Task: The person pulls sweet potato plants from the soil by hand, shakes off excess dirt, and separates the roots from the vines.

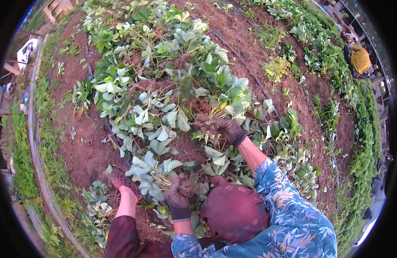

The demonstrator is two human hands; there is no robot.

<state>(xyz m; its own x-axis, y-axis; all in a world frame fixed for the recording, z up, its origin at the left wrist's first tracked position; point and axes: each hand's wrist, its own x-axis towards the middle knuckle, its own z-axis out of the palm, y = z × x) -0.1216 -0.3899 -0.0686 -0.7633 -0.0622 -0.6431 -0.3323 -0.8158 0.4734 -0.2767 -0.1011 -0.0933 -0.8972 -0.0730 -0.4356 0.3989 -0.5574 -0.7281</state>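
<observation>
My left hand [179,193], in a dark glove, grips a bunch of strawberry plants [153,174] by the stems. Their leaves point left and the tangled roots [187,187] stick out at the right of the fist. Further up and to the right, my gloved right hand [229,128] is closed around another strawberry plant [232,104]. Its leaves spread up and right, with a reddish root clump [202,121] left of the fingers. A large heap of uprooted strawberry plants [163,74] lies before me, some with bare roots showing.
A foot in a checked red shoe [122,182] rests at lower left. Rounded dark red cloth [235,211] covers part of the foreground. A black drip line [240,59] crosses the reddish soil [79,151]. Another person [359,59] in yellow bends at far right beside leafy rows [356,100].
</observation>
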